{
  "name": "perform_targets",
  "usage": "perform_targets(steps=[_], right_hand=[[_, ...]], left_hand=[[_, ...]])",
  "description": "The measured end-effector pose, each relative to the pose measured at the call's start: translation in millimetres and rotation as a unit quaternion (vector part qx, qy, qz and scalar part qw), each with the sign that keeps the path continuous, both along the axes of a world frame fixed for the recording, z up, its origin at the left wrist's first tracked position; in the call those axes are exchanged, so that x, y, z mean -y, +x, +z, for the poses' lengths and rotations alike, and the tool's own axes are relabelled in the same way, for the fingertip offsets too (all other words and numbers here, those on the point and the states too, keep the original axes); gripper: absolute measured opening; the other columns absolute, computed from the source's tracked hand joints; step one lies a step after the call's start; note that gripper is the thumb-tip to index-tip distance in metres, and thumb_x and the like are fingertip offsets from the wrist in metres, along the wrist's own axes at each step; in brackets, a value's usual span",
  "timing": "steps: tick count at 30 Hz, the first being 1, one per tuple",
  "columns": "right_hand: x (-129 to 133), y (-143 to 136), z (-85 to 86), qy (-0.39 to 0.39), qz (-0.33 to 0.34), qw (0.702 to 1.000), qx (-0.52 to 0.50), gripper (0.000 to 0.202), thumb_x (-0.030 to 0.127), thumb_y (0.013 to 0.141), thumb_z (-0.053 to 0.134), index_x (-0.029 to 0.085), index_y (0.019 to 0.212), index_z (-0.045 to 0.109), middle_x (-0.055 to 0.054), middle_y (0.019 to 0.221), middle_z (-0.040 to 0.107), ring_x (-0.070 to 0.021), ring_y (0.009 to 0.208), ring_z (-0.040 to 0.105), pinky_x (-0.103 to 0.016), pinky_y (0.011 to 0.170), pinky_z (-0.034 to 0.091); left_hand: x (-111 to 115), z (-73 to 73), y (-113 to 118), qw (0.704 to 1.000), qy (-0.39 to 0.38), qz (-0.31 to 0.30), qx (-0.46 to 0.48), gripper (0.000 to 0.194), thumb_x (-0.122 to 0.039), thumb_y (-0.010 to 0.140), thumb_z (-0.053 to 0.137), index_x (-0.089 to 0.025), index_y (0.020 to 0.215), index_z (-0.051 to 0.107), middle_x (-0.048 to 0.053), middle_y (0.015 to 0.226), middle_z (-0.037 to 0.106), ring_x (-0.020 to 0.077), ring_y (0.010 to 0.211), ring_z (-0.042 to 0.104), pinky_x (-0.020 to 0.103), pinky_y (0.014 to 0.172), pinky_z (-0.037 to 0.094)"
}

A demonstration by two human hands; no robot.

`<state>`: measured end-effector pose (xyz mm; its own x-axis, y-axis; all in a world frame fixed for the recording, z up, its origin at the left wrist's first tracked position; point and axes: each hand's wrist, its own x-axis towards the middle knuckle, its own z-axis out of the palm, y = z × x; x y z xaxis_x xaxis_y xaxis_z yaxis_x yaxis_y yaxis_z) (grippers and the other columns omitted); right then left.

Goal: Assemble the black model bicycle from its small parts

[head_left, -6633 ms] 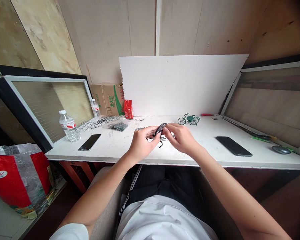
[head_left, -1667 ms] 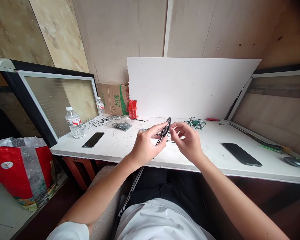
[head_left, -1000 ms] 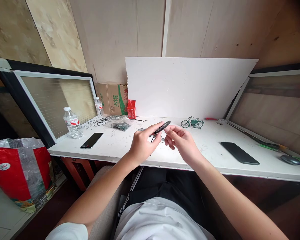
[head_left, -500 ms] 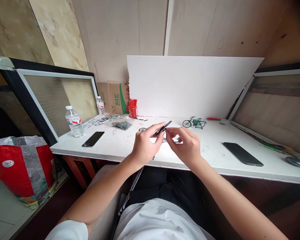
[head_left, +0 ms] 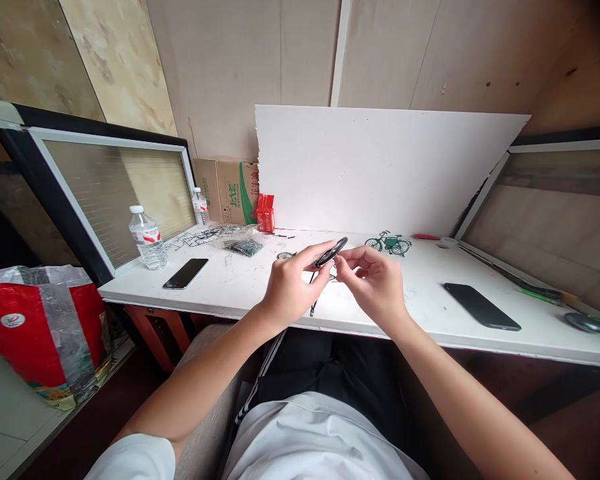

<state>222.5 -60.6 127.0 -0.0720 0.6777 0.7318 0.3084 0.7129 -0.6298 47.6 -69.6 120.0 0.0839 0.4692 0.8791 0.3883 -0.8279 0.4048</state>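
My left hand is closed, with a small black model wheel pinched between thumb and fingers and tilted above the table. A thin dark part shows below that hand; whether it joins the wheel I cannot tell. My right hand is just right of the wheel, thumb and fingertips pressed together at its lower edge. Anything between those fingertips is too small to make out. Beyond my hands stands a green model bicycle. Another small wheel-like part lies left of the wheel, partly hidden by my left hand.
The white table bears a phone at left, another dark phone at right, and a mouse. Farther back are a water bottle, black part frames, a plastic bag of parts and a red box.
The wheel has turned in my left hand, so more of its round face shows. My right fingertips have shifted slightly and curled closer together beside it.
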Motion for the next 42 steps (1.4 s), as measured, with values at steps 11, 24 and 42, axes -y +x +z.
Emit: perform_targets(steps=[11, 24, 42], right_hand=[[-2.3, 2.9, 4.9, -0.023, 0.047, 0.999, 0.014, 0.03, 0.048, 0.099, 0.066, 0.02, 0.089, 0.071, -0.004, 0.073, 0.072, -0.0145, 0.06, 0.064, -0.026, 0.05, 0.046], [-10.0, 4.6, -1.9, 0.33, -0.098, 0.93, 0.127, 0.012, 0.018, 0.093, 0.072, 0.025, 0.102, 0.07, -0.005, 0.093, 0.078, -0.019, 0.082, 0.071, -0.029, 0.057, 0.054], [-12.8, 4.8, -3.3, 0.202, -0.055, 0.976, 0.053, 0.007, 0.032, 0.101, 0.065, 0.026, 0.101, 0.068, -0.005, 0.092, 0.072, -0.019, 0.08, 0.065, -0.031, 0.059, 0.055]], left_hand=[[-4.1, 0.5, -5.0, 0.998, 0.051, 0.006, -0.024, 0.037, -0.015, 0.096, 0.066, -0.026, 0.131, 0.073, 0.004, 0.127, 0.077, 0.0203, 0.102, 0.079, 0.032, 0.091, 0.067], [4.8, 9.3, -4.5, 0.997, -0.035, -0.057, 0.036, 0.033, -0.017, 0.094, 0.07, -0.019, 0.126, 0.074, 0.006, 0.121, 0.079, 0.0211, 0.103, 0.079, 0.028, 0.088, 0.068], [16.9, 15.0, -6.0, 0.993, -0.063, -0.093, 0.02, 0.04, -0.024, 0.093, 0.072, -0.02, 0.133, 0.07, 0.009, 0.128, 0.076, 0.0283, 0.121, 0.073, 0.031, 0.086, 0.07]])
